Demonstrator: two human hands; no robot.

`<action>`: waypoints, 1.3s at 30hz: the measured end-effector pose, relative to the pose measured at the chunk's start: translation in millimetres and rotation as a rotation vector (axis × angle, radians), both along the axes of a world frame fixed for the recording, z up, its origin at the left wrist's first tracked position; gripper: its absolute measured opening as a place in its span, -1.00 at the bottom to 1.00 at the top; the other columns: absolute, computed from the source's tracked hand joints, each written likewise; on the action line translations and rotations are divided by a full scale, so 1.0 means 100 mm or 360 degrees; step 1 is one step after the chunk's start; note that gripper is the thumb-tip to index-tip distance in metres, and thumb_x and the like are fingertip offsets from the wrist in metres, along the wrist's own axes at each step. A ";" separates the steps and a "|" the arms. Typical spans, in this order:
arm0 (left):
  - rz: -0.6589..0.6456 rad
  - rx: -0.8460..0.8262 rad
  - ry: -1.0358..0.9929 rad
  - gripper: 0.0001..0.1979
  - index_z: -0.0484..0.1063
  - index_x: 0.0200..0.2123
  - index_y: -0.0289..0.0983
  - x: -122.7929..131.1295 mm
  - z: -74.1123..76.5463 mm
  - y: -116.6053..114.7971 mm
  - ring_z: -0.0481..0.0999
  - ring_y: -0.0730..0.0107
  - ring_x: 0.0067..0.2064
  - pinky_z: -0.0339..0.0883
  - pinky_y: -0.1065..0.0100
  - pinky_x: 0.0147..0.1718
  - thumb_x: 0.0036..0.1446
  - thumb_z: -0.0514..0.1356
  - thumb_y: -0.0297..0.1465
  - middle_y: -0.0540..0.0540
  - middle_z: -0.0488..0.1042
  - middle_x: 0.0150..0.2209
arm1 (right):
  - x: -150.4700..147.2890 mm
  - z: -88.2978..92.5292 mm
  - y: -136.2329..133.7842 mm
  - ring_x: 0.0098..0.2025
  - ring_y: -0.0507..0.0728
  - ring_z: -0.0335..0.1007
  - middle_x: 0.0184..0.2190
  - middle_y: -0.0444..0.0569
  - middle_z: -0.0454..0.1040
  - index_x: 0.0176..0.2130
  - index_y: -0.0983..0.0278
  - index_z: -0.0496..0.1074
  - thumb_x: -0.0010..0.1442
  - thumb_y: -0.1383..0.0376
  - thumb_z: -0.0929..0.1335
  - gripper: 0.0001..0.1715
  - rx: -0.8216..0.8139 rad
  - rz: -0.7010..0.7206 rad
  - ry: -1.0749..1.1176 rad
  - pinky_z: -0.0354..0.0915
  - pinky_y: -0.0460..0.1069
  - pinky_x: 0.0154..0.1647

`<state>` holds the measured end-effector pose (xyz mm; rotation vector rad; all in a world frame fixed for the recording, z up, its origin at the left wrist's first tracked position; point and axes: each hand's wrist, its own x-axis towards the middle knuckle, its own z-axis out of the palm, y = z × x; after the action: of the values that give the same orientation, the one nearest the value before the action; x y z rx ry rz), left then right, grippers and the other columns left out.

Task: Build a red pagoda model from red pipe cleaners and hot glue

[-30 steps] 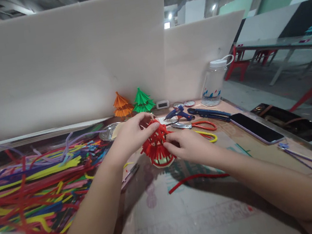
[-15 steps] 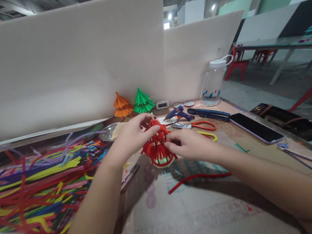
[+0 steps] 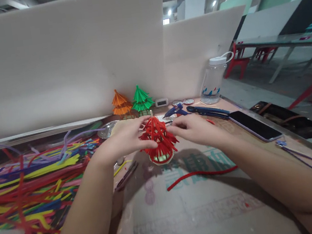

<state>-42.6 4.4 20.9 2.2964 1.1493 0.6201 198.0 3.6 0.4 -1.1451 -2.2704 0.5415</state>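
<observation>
A small red pagoda (image 3: 158, 134), with two tiers of fuzzy pipe-cleaner roofing and a stick at its top, stands upright on a pale base in the middle of the table. My left hand (image 3: 130, 138) grips its left side, thumb across the lower tier and fingers partly hidden behind. At the right edge of the upper tier, my right hand (image 3: 191, 127) has its thumb and curled fingers on the red strips; the exact contact is hard to see. One loose red pipe cleaner (image 3: 199, 173) lies in front of the pagoda.
Pipe cleaners (image 3: 35, 174) in many colours are heaped at left, near tweezers (image 3: 126, 175). Behind stand an orange pagoda (image 3: 121, 103) and a green pagoda (image 3: 141, 99). A glue gun (image 3: 176, 110), blue-handled tool (image 3: 208, 113), phone (image 3: 255, 125) and bottle (image 3: 212, 81) are at right.
My left thumb has come down from the top of the red pagoda to its lower tier. My right hand has risen from the lower tier to the upper one.
</observation>
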 end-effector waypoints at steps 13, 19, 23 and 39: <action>-0.0276 0.0065 0.0145 -0.33 0.29 0.26 -0.16 -0.09 -0.19 0.26 0.52 0.14 0.10 0.37 0.26 0.05 0.09 0.32 -0.18 -0.10 0.53 0.10 | 0.04 -0.16 0.23 -0.25 0.09 0.46 -0.20 0.00 0.57 -0.11 0.29 0.50 0.25 0.32 0.33 -0.78 -0.0123 0.0093 0.0304 0.36 -0.01 -0.22; -0.0245 -0.0145 -0.0063 -0.25 0.14 0.35 -0.15 -0.12 -0.30 0.35 0.39 0.12 0.28 0.36 0.11 0.15 0.13 0.30 -0.23 -0.20 0.36 0.29 | 0.07 -0.14 0.25 -0.27 0.09 0.46 -0.25 -0.03 0.57 -0.17 0.30 0.52 0.21 0.32 0.38 -0.83 -0.0162 0.0072 0.0242 0.35 -0.01 -0.25; -0.0184 -0.0049 0.0002 -0.27 0.18 0.32 -0.18 -0.04 -0.26 0.30 0.47 0.14 0.21 0.35 0.13 0.16 0.12 0.32 -0.23 -0.17 0.42 0.24 | 0.03 -0.23 0.30 -0.26 0.12 0.48 -0.24 -0.03 0.58 -0.19 0.28 0.55 0.16 0.26 0.43 -0.81 -0.0189 0.0105 0.0242 0.36 0.02 -0.23; -0.0154 -0.0107 -0.0108 -0.44 0.25 0.25 -0.22 0.14 -0.22 0.18 0.46 0.17 0.19 0.34 0.21 0.16 0.20 0.23 -0.29 -0.16 0.40 0.25 | 0.02 -0.31 0.34 -0.26 0.12 0.48 -0.26 0.01 0.57 -0.16 0.33 0.51 0.18 0.24 0.41 -0.75 -0.0321 0.0122 0.0366 0.38 0.04 -0.19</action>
<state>-28.9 22.3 -1.2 2.2420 1.0061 0.6085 199.7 37.7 -31.1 -1.0321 -2.1031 0.9017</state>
